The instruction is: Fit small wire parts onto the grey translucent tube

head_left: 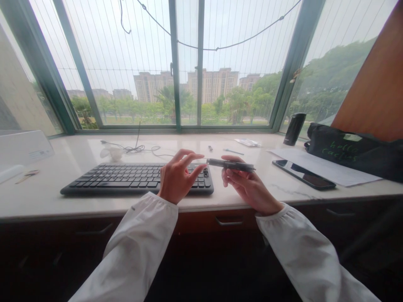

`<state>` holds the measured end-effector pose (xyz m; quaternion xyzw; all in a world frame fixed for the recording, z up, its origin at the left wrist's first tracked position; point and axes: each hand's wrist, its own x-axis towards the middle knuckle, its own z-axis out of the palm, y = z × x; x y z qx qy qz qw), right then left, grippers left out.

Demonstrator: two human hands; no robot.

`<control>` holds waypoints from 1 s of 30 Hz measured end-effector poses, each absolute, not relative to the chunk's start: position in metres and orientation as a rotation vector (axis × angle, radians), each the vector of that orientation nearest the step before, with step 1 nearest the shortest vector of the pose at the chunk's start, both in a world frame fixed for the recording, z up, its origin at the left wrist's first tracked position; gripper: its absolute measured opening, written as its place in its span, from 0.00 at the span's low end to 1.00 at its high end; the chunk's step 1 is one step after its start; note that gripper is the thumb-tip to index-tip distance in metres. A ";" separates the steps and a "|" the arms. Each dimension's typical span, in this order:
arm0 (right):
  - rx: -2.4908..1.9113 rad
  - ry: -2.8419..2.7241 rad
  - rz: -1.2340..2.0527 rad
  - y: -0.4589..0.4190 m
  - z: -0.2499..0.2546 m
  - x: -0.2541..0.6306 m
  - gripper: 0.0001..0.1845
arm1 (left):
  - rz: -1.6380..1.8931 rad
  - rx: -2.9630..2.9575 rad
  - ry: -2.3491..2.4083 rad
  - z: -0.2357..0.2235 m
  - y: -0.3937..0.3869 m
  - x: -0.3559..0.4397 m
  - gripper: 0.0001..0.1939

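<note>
My right hand [244, 180] is closed around a slim black pen-shaped screwdriver [231, 164], held almost level above the worktop. Its metal-coloured nose points left, towards my other hand. There my left hand [179, 174] has its thumb and index finger on either side of the thin tip, with a small gap showing between them. Whether those fingertips touch the tip is hard to make out. Beneath and behind the left hand lies a black keyboard [119, 178], its right end partly covered by that hand.
A phone [304, 174] lies on white paper [352, 174] at right, near a black bag [355, 147] and an upright dark bottle [295, 129]. Behind the keyboard are a coiled cable [135, 149], a small plug-like piece [210, 148], a thin stick [233, 151] and a packet [248, 142].
</note>
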<state>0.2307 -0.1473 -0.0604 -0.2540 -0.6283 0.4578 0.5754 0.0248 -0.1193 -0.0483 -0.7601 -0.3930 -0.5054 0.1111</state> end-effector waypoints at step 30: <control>-0.688 -1.490 1.168 -0.147 -0.061 0.230 0.33 | -1.509 -2.097 -1.396 -0.049 -0.118 0.027 0.27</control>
